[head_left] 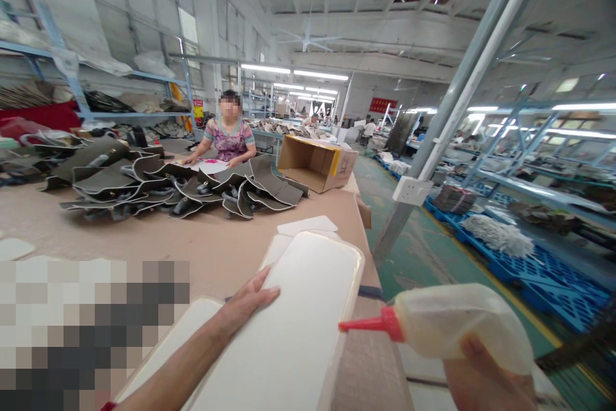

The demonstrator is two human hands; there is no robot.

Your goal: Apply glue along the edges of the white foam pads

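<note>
My left hand (253,299) grips the left edge of a long white panel (293,308) with rounded corners, its thumb lying on the top face. A yellowish strip runs along the panel's rim. At the right, my right hand (481,366) is wrapped round a translucent squeeze bottle (457,321). The bottle lies sideways in the air, its red nozzle (366,324) pointing left, with the tip at the panel's right edge. More white panels lie under and behind the held one, such as a pale piece (308,226) beyond its far end.
Dark curved pieces (183,186) are heaped across the brown table (192,241). An open cardboard box (315,164) lies at its far right corner. A person (228,135) sits beyond the heap. A slanted metal post (433,142) stands at the right, near blue pallets (529,270).
</note>
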